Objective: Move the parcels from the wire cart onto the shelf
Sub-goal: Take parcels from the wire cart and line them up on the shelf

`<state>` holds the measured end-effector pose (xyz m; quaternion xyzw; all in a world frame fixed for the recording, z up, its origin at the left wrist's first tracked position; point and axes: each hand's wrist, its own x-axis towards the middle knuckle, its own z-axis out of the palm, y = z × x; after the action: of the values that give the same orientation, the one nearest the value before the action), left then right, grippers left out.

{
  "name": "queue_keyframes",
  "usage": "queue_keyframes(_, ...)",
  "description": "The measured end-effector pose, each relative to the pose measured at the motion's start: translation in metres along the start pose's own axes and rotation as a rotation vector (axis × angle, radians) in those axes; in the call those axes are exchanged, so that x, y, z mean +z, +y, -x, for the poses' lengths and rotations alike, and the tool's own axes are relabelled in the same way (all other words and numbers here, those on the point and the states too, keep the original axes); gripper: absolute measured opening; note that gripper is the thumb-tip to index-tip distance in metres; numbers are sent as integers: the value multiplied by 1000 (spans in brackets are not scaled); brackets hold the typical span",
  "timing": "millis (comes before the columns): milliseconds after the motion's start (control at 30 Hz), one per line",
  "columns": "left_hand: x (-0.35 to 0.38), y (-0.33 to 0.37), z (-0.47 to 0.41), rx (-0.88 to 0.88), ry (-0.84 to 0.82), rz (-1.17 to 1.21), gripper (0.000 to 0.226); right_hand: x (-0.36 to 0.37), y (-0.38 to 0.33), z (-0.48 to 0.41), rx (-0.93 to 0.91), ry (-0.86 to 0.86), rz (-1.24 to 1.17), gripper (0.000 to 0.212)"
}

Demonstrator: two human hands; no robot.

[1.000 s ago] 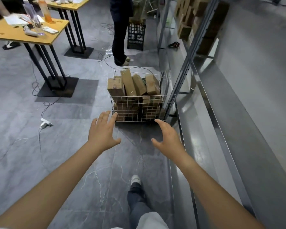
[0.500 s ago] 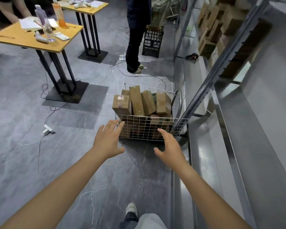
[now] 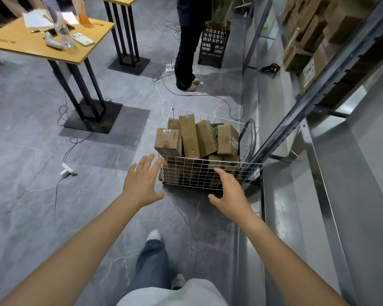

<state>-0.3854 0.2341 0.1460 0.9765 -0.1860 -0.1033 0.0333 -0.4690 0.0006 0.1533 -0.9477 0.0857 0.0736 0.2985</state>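
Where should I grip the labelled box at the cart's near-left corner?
Likely from above: the labelled box stands with its top end above the wire cart rim. Grip that raised end by its near and far faces; a taller box crowds its right side.

Grey floor [image 3: 31,217], prob. marble; wood table [image 3: 24,51] w/ blk legs.

parcels [image 3: 197,140] in wire cart [image 3: 208,173]; shelf [image 3: 318,173] right of cart

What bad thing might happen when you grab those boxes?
The brown cardboard parcels lean against each other in the white wire cart, so pulling one out may topple the others. A thin black cable lies on the floor just behind the cart and might snag a foot.
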Motion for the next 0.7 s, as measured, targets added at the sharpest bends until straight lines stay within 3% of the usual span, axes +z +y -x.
queue_keyframes(700, -4, -113, -165, 91, -149, -33, 94, 20, -69, -168, 108, -90, 55, 75)
